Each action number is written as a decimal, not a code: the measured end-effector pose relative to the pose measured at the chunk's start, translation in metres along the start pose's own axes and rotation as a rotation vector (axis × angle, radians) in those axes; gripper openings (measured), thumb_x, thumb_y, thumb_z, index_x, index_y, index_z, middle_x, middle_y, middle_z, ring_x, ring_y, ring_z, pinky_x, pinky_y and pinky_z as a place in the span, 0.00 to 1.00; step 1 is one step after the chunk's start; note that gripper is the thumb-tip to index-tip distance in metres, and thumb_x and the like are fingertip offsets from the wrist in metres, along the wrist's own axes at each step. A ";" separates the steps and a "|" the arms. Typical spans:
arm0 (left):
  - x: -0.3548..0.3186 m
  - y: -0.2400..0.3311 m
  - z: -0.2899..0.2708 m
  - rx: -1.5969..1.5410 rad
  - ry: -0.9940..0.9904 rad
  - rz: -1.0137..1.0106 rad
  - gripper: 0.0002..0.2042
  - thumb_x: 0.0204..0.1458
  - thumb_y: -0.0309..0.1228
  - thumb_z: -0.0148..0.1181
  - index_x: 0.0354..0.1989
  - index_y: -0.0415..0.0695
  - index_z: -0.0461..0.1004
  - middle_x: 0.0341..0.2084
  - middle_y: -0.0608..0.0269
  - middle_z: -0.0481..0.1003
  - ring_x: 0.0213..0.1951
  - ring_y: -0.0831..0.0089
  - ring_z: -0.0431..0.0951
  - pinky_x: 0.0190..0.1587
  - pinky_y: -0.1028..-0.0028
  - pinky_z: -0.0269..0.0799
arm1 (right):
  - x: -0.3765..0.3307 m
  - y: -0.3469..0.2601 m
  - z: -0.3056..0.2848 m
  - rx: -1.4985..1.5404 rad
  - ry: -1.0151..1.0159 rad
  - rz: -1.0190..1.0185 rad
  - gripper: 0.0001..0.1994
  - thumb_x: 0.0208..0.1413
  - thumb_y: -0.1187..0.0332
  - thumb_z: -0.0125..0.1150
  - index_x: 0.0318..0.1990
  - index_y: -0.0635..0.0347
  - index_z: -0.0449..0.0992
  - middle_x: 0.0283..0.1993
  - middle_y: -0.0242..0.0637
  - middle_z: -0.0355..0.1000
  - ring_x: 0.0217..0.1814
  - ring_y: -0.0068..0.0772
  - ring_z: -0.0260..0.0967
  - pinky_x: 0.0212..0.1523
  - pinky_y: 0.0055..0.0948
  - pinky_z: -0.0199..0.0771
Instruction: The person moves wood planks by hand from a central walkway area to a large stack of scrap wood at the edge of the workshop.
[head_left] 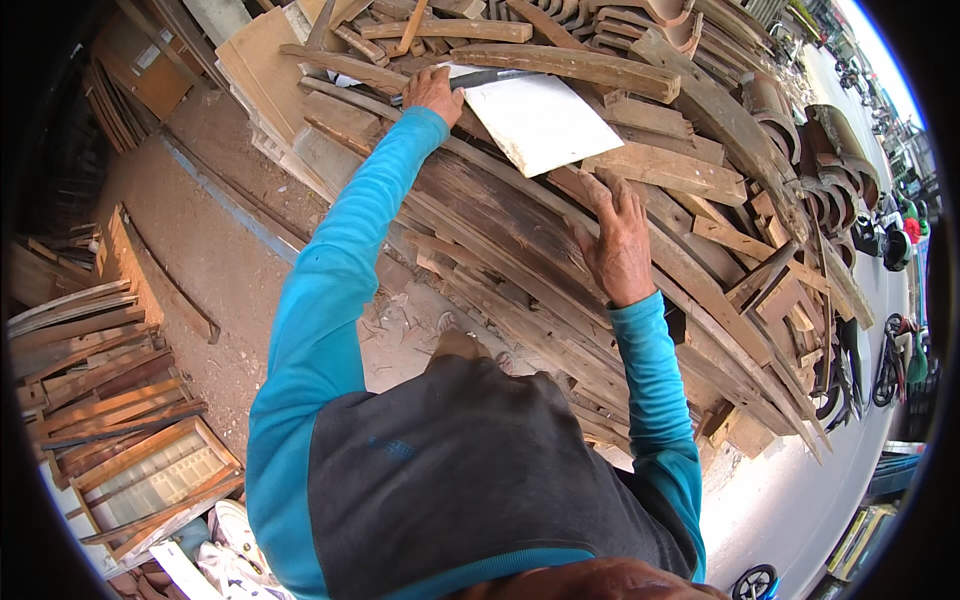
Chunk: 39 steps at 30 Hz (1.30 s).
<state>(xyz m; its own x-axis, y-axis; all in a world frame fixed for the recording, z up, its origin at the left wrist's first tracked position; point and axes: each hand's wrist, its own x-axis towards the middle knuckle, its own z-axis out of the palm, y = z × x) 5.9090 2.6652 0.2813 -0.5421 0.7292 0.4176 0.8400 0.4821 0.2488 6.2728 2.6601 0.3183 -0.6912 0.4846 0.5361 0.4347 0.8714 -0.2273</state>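
I lean over a big heap of weathered wooden planks [520, 250]. My left hand [435, 92] reaches far out, its fingers curled over the near end of a long dark blade-like tool [490, 78]. The tool lies along the far edge of a white square board [540, 120] resting on top of the heap. My right hand [618, 240] lies flat on the planks just below the white board, fingers spread, holding nothing. Both sleeves are bright blue.
Stacked planks and wooden frames [110, 400] lie at the left beside a bare concrete strip [220, 260] with wood chips. Curved clay tiles [830, 170] pile up at the right. Beyond them are parked two-wheelers [895, 355] on pale pavement.
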 end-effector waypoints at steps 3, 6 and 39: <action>0.020 -0.013 0.001 0.066 -0.291 -0.028 0.26 0.58 0.43 0.55 0.62 0.44 0.64 0.62 0.44 0.62 0.64 0.49 0.61 0.67 0.56 0.54 | 0.026 -0.001 0.015 -0.156 -0.044 -0.047 0.33 0.49 0.70 0.68 0.64 0.46 0.64 0.65 0.44 0.60 0.69 0.48 0.55 0.69 0.50 0.54; 0.036 -0.026 0.004 0.119 -0.366 0.045 0.23 0.58 0.42 0.56 0.59 0.45 0.68 0.64 0.44 0.60 0.66 0.49 0.58 0.67 0.56 0.55 | 0.053 0.001 0.032 -0.204 -0.038 -0.104 0.35 0.46 0.72 0.68 0.64 0.45 0.64 0.66 0.41 0.60 0.71 0.44 0.53 0.72 0.48 0.48; 0.167 -0.065 -0.068 -0.206 -0.553 0.554 0.18 0.58 0.43 0.55 0.34 0.38 0.76 0.27 0.48 0.76 0.33 0.52 0.76 0.37 0.57 0.69 | 0.169 0.046 -0.038 -0.099 -0.063 -0.118 0.22 0.41 0.82 0.63 0.48 0.58 0.78 0.52 0.42 0.75 0.55 0.51 0.71 0.56 0.39 0.71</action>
<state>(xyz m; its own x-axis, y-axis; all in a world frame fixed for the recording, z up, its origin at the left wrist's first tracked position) 5.7651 2.7224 0.3942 0.0676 0.9965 0.0483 0.9471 -0.0793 0.3110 6.1978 2.7791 0.4292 -0.7740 0.3860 0.5019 0.4013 0.9122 -0.0827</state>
